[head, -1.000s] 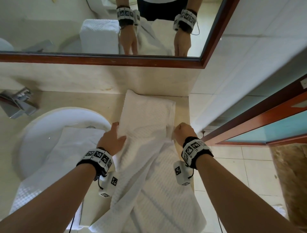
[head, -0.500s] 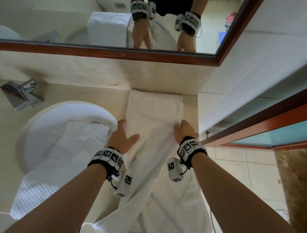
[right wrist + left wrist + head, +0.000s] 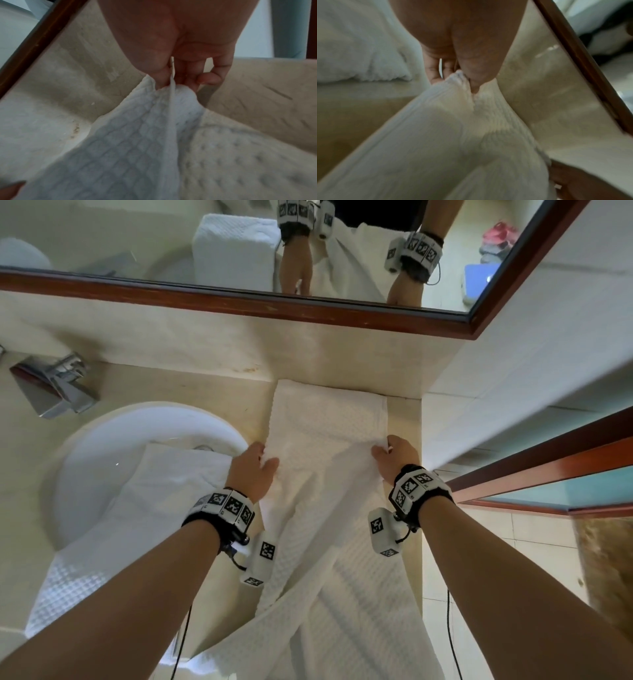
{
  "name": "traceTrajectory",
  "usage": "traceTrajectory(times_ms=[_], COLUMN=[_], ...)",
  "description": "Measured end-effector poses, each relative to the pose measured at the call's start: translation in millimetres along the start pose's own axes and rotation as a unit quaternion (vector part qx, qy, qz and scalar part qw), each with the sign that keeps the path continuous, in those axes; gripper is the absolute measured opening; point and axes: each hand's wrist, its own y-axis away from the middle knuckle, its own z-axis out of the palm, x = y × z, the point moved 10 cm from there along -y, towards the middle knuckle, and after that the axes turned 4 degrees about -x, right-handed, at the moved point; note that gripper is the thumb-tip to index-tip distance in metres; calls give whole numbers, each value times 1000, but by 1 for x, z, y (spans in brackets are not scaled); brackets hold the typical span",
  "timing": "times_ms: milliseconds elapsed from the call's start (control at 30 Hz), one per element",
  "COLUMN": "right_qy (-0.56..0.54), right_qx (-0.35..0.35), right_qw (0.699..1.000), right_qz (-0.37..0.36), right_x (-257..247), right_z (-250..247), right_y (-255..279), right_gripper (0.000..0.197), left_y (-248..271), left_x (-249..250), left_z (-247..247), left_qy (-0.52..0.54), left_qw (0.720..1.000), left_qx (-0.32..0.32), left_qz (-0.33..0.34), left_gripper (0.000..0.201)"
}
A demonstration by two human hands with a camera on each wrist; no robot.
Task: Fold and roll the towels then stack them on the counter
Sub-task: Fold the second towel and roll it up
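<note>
Both hands are pinching the white waffle towel (image 3: pixel 329 440) that lies on the counter (image 3: pixel 191 378) to the right of the sink (image 3: pixel 85 446), its far end against the wall below the mirror (image 3: pixel 239 299): the left hand (image 3: pixel 251 470) has thumb and fingers closed on the towel's edge nearest the sink, and the right hand (image 3: pixel 397 457) is clamped on the opposite edge, farthest from the sink. The wrist views confirm each grip — cloth bunched between thumb and fingertips. The step in hand looks like carrying a fold toward the mirror, so it would go best if both pinches travel level and together, keeping the fold line square to the long edges and the cloth lightly taut between them; the near half hangs off the counter front, below the sink's level, in loose creases, and dragging it up unevenly would likely skew the later roll. Laying the edge flush on the far hem before letting go should give a clean strip. By count: two hands, one towel being worked, one second towel (image 3: pixel 137 508) draped across the sink — two towels in all — plus one tap (image 3: pixel 58 385) behind the sink and one mirror. No rolled towel is on the counter yet.
</note>
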Motion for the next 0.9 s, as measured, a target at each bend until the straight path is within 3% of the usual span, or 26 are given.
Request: traceTrajectory(times_ms=[100,167,300,467,600,767,900], right_qy=[10,6,-41,-11,60,148,167], right_qx=[19,15,33,34,19,74,86], right_qw=[1000,1000,999,999,998,985,973], right_qz=[-10,-8,-3,4,4,57,135], right_x=[-1,5,30,64,89,121,160], right_z=[-6,-5,-5,10,39,55,62], right_y=[-5,-4,21,73,119,170,209], right_gripper=[24,25,33,34,32,55,79], left_y=[-14,-21,-14,40,94,158,202], left_x=[25,28,8,-32,-58,-77,-95], left_z=[-17,-21,-8,14,30,28,46], left_qy=[-19,-22,-1,-2,-96,-188,-213], left_qw=[997,996,999,1000,994,982,976], left_qx=[45,52,21,7,-12,11,-39], left_qz=[63,71,29,-26,-51,-17,6], left_gripper=[29,31,53,82,70,82,82])
